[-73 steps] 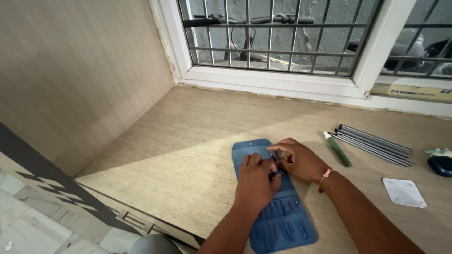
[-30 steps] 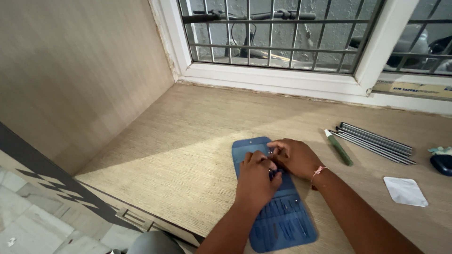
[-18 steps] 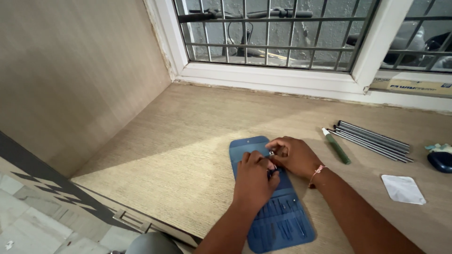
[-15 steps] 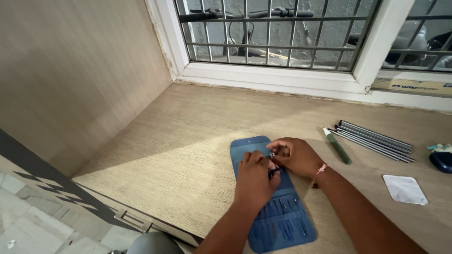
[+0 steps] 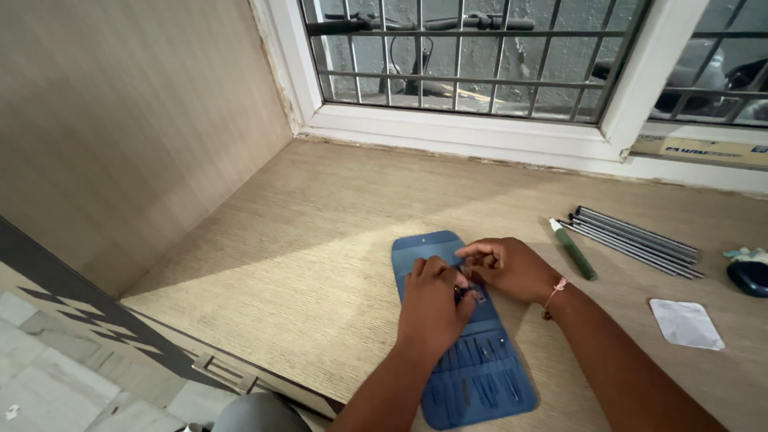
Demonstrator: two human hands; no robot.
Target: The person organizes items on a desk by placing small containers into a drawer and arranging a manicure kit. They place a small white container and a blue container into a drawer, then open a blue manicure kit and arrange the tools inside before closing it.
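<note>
Pinched between closed fingers of left hand [image 5: 432,308] and right hand [image 5: 512,268], a small dark metal tool [image 5: 466,294] could slip into the open blue fabric tool pouch [image 5: 472,376].

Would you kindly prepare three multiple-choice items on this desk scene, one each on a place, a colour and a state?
1. Where does the bundle of grey rods lie?
A. right of the green pen
B. on the blue case
C. left of the case

2. What colour is the tool case?
A. red
B. blue
C. white

3. How is the case?
A. folded shut
B. standing on edge
C. opened flat on the desk

Answers: 1 A, the rods rest just right of the green pen. 2 B, its fabric is blue. 3 C, it lies unfolded on the wooden desk with slim tools showing in its slots, the left hand and right hand over its middle.
</note>
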